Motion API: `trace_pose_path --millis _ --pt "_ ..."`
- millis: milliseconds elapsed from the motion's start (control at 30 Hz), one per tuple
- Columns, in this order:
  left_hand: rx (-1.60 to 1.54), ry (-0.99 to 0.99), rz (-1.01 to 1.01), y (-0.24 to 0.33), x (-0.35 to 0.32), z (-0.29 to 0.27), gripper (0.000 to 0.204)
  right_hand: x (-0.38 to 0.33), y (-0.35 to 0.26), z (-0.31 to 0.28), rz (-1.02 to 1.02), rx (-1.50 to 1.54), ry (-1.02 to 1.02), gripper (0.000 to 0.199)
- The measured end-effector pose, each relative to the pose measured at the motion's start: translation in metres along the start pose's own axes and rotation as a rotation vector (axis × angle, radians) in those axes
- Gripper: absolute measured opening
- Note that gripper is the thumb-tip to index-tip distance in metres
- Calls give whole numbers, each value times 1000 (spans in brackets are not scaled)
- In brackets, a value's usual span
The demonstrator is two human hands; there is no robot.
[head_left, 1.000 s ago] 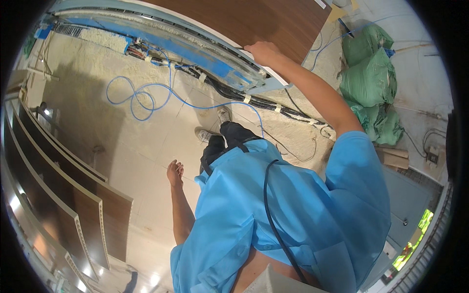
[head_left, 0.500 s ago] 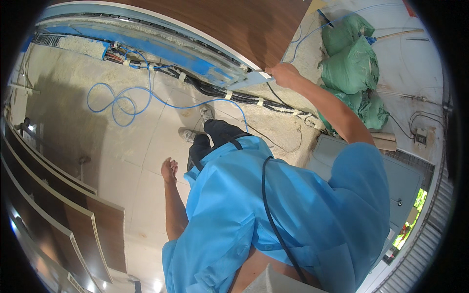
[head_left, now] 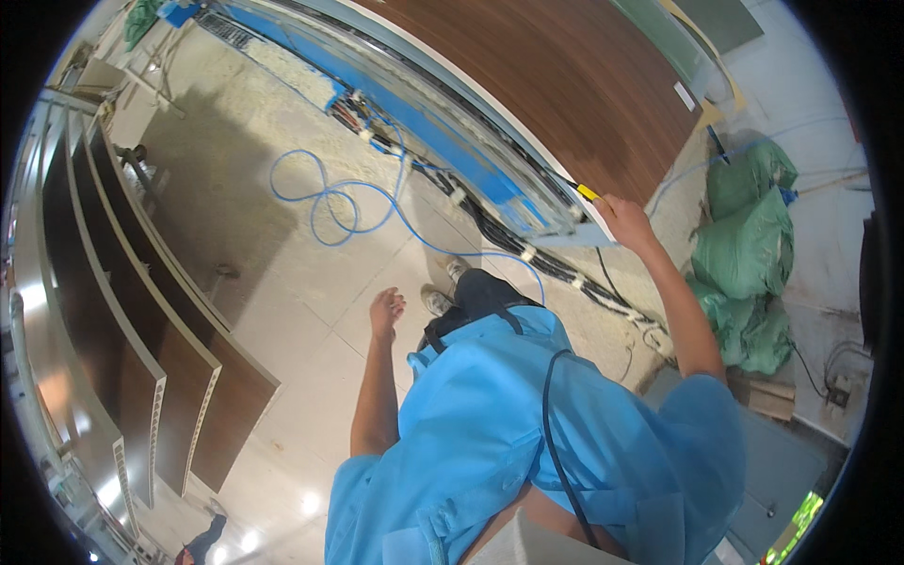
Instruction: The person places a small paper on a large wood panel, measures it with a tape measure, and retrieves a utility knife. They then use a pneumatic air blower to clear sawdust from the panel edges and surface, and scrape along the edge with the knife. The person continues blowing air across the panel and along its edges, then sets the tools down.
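A brown wood-grain panel (head_left: 556,85) with a pale edge lies on a machine bed at the upper right. My right hand (head_left: 623,222) is at its near corner, the fingers closed round a slim tool with a yellow handle (head_left: 588,192). A thin dark part of that tool points left along the panel's edge; its exact kind is not clear. My left hand (head_left: 387,314) hangs low over the floor, fingers loosely bent and apart, with nothing in it.
Several brown panels (head_left: 188,414) stand in a row at the left. Black cables (head_left: 490,226) run beside the machine's blue rail (head_left: 452,141). A blue hose (head_left: 330,188) loops on the dusty floor. Green sacks (head_left: 749,235) are piled at the right.
My view has turned, so the panel and sacks sit further right. The yellow handle now shows in my right hand, which stays by the panel's corner. My left hand remains low.
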State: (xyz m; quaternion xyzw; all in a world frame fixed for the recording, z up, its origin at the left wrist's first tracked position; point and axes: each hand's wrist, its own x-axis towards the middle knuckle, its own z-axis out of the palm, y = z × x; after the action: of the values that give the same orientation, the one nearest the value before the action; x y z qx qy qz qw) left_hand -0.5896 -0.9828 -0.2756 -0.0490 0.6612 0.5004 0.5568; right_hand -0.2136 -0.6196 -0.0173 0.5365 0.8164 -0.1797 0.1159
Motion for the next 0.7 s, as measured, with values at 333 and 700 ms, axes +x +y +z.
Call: trace_pose_path --millis 333,700 --pt "-38 148 -100 47 35 -38 29 145 -102 40 -154 254 147 35" --pt "-255 442 -44 182 101 -114 37 410 -317 -48 -328 453 -73 43"
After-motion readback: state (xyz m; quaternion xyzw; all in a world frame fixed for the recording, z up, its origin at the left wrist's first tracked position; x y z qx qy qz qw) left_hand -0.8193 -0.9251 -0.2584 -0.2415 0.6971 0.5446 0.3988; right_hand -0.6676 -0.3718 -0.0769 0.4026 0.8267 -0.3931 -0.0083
